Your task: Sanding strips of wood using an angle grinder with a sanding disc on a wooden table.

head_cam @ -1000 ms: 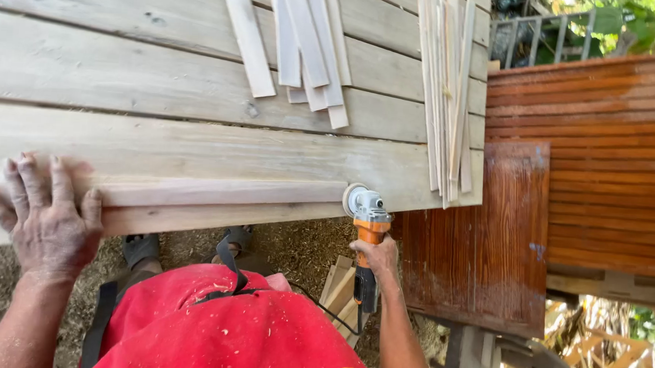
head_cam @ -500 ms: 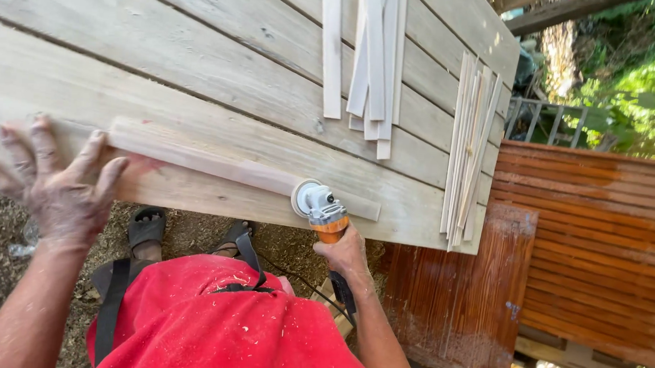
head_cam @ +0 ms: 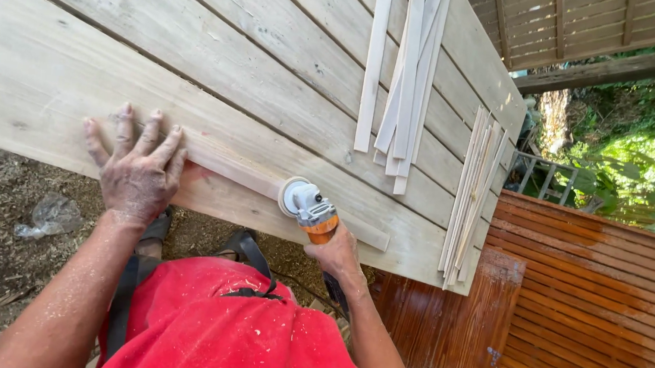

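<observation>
big plank table [head_cam: 221,66] fills most of the view. a long wooden strip [head_cam: 260,182] lies along its near edge. left hand [head_cam: 138,170] is flat on the strip's end, fingers fanned, arm straight out. right hand [head_cam: 336,253] is wrapped tight round an orange angle grinder [head_cam: 307,207], disc against the strip's middle. thin slats [head_cam: 404,83] lie further back.

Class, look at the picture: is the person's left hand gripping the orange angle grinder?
No: the left hand lies flat on the long pale wooden strip, while the right hand holds the orange angle grinder.
</observation>
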